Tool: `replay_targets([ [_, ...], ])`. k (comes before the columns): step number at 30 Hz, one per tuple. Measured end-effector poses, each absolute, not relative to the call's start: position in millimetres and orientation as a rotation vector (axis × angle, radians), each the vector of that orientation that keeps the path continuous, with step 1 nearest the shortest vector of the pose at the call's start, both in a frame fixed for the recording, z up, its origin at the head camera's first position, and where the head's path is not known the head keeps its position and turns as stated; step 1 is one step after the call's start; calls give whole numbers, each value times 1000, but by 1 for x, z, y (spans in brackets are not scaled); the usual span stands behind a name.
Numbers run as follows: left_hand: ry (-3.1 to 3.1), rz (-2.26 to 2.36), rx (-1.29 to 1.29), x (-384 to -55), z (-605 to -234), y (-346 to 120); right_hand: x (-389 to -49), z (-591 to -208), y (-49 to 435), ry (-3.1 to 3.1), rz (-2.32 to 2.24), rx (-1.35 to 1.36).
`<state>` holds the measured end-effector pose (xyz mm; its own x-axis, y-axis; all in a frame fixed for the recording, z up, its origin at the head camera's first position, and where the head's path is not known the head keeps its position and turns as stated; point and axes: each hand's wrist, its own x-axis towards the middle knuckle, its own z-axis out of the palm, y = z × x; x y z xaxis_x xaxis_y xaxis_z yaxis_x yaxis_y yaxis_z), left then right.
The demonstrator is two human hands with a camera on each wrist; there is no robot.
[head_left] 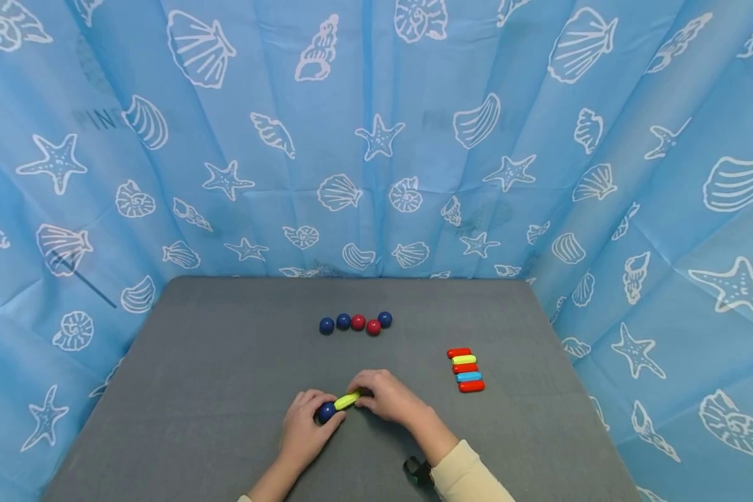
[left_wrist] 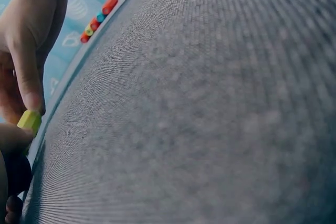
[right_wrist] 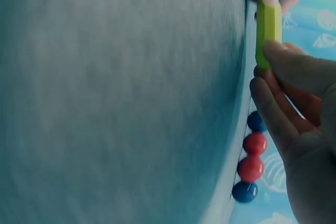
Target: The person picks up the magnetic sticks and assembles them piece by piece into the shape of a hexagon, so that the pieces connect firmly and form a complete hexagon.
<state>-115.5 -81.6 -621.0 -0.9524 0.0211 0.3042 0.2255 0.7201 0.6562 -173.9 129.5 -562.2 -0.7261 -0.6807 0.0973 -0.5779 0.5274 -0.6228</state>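
Observation:
Low in the middle of the head view, my left hand (head_left: 304,429) grips a dark blue ball (head_left: 326,412) between thumb and fingers. My right hand (head_left: 385,396) pinches the right end of a yellow-green stick (head_left: 347,400), whose left end meets the ball. In the right wrist view the yellow-green stick (right_wrist: 268,30) shows flat sides, with the right thumb and fingers on one end. The left wrist view shows only part of the stick (left_wrist: 30,121) and the dark ball (left_wrist: 18,174), partly hidden by the left fingers.
Farther back on the grey table (head_left: 226,348) is a row of blue and red balls (head_left: 358,322). Several short red, yellow and blue sticks (head_left: 466,369) lie stacked side by side at the right. A black object (head_left: 417,470) is by the right sleeve. A blue shell-print curtain (head_left: 376,174) surrounds the table.

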Motion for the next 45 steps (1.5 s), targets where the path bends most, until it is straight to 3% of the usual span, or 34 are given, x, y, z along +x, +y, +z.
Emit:
replay_targets([
  [14, -2698, -1076, -142, -115, -618, -82, -212, -541, 173, 2836, -1021, -809],
  [27, -2702, -1079, -129, -116, -617, -82, -258, -544, 173, 2976, -1261, -405],
  [45, -2689, -1063, -156, -114, -616, -85, -291, -565, 166, 2905, -1105, -326],
])
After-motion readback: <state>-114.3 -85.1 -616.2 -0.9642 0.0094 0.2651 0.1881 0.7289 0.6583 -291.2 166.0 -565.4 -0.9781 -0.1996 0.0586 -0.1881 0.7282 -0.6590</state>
